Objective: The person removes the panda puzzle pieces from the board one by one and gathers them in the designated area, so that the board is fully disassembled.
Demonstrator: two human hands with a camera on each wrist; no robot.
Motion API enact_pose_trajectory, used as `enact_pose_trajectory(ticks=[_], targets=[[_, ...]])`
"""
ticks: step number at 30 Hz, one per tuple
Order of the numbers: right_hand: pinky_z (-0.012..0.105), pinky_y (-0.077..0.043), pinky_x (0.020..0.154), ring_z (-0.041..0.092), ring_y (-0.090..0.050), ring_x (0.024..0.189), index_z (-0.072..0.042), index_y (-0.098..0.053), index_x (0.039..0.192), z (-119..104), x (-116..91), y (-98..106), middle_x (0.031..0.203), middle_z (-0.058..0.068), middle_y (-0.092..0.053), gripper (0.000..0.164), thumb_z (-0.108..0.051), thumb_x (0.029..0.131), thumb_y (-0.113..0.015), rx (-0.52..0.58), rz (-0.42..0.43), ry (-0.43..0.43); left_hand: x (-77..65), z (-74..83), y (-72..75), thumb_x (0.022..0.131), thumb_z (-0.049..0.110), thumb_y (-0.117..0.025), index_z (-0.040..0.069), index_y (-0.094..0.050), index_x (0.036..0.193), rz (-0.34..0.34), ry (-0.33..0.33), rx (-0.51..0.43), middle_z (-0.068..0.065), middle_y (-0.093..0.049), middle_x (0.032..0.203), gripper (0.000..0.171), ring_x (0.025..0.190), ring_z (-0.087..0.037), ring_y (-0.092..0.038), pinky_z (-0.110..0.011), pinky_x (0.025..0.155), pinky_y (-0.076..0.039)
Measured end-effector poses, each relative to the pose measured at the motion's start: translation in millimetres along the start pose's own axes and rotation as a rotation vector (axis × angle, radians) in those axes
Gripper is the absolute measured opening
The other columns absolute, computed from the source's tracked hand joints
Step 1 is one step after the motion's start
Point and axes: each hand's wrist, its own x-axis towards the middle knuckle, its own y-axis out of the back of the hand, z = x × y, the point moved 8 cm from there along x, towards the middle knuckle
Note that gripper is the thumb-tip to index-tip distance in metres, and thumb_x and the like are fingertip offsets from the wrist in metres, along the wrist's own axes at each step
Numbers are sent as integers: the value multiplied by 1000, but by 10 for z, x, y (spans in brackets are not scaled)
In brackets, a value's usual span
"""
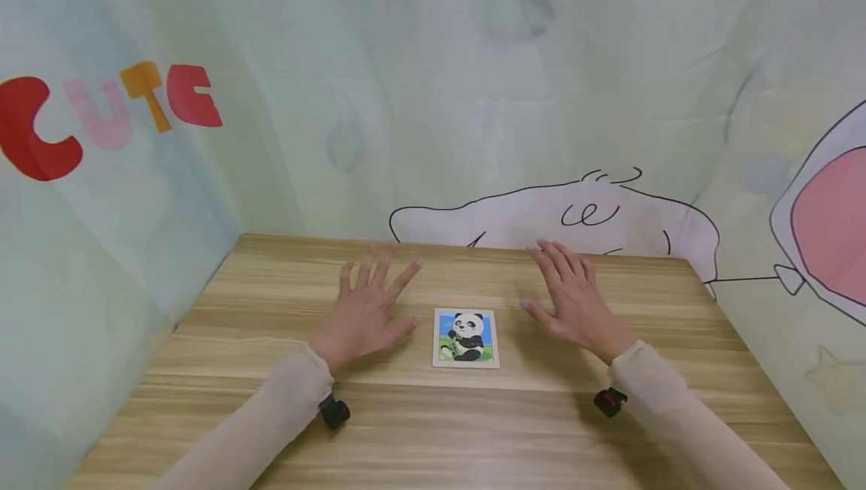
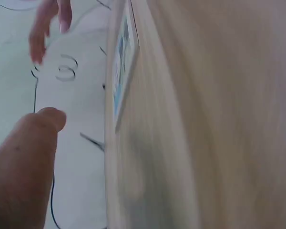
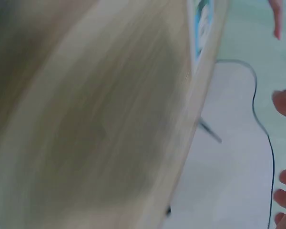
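A small panda picture puzzle (image 1: 466,338) in a pale frame lies flat on the wooden table, between the two hands. To its left, the left hand (image 1: 368,310) hovers over the tabletop with fingers spread, holding nothing. The right hand (image 1: 573,298) is raised on the other side, its fingers extended and apart from the puzzle. In the left wrist view the left thumb (image 2: 26,162) shows large, and the puzzle (image 2: 125,62) appears edge-on. The right wrist view has only part of the puzzle (image 3: 202,28) at its top, with a few right fingertips (image 3: 285,193) at the edge.
The wood-grain table (image 1: 433,430) meets a printed cloth backdrop (image 1: 433,99) at its back and sides. Coloured letters are printed at left, a pink balloon (image 1: 835,227) at right. Black wrist devices (image 1: 334,411) sit under both sleeves.
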Motion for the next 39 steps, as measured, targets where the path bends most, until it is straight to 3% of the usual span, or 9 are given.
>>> enact_pose_trajectory(ticks=[6, 9, 12, 17, 23, 27, 34, 39], targets=[[60, -52, 101, 38, -67, 120, 1, -61, 144, -255, 61, -163, 131, 21, -71, 47, -14, 100, -70, 326, 40, -27, -240, 537, -153, 100, 62, -60, 34, -25, 172, -84, -106, -209, -19, -30, 174, 85, 161, -50, -27, -74, 123, -28], [49, -59, 91, 26, -69, 101, 0, -69, 136, -382, 102, -321, 110, 14, -75, 34, -8, 103, -67, 440, -12, -81, -332, 742, -216, 103, 56, -59, 28, -37, 168, -120, -150, -253, -18, -41, 166, 75, 154, -46, -38, -71, 120, -35], [33, -58, 80, 15, -63, 88, -2, -72, 132, -486, 139, -527, 99, 5, -72, 29, -8, 105, -64, 514, -113, -146, -376, 849, -255, 106, 48, -59, 21, -49, 162, -128, -171, -244, -16, -51, 156, 63, 146, -39, -47, -65, 118, -41], [23, -46, 68, 10, -54, 77, -3, -74, 130, -613, 205, -854, 102, 5, -73, 28, -9, 106, -61, 602, -261, -211, -386, 876, -311, 109, 41, -59, 21, -59, 155, -122, -183, -150, -11, -60, 144, 50, 134, -31, -54, -53, 110, -48], [22, -42, 67, 10, -53, 77, -7, -78, 123, -682, 253, -1075, 99, 3, -72, 27, -6, 105, -59, 596, -328, -241, -369, 878, -331, 111, 38, -58, 23, -65, 150, -124, -198, -118, -9, -64, 136, 43, 124, -27, -56, -47, 101, -50], [22, -41, 67, 12, -52, 77, -8, -80, 118, -712, 261, -1106, 91, 1, -68, 25, -4, 104, -60, 582, -337, -244, -363, 880, -332, 111, 38, -57, 24, -66, 149, -127, -200, -116, -9, -64, 135, 42, 123, -27, -56, -46, 101, -50], [22, -43, 68, 11, -53, 77, -8, -82, 113, -766, 303, -1091, 92, 2, -71, 25, -2, 100, -61, 482, -330, -211, -367, 871, -338, 110, 38, -58, 25, -67, 147, -117, -198, -108, -8, -64, 133, 40, 122, -27, -56, -45, 99, -50], [22, -42, 67, 11, -51, 75, -9, -83, 110, -757, 314, -1099, 89, 1, -69, 26, -2, 99, -61, 471, -330, -235, -364, 878, -346, 110, 38, -58, 25, -67, 147, -109, -204, -97, -7, -63, 131, 40, 121, -27, -56, -44, 97, -50]])
